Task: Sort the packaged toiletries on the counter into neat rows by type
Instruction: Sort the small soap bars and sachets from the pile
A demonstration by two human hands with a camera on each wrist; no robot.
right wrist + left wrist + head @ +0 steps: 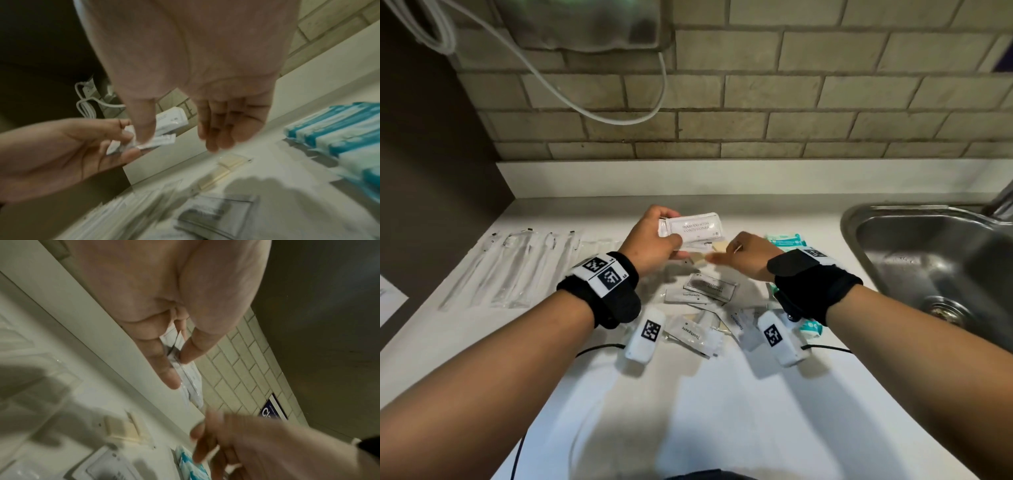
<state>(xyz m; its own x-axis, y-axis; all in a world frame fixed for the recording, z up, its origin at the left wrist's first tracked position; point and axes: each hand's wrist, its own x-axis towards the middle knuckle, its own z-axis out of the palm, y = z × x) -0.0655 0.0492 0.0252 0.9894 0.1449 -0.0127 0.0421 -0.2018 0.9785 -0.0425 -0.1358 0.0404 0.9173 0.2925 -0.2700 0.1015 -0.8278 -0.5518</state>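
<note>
A row of toothbrush packets [513,270] is laid on the left of the tabletop [722,411]. Toothpaste sachets [693,334] are heaped in the middle, with tissue packs [787,240] to their right. The sink [935,260] is set at the far right, below the brick wall [756,102].

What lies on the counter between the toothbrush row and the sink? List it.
In the head view, between the toothbrush row and the sink lies an unsorted pile: toothpaste sachets, a shampoo sachet, tan flat packets and teal-and-white packs.
</note>
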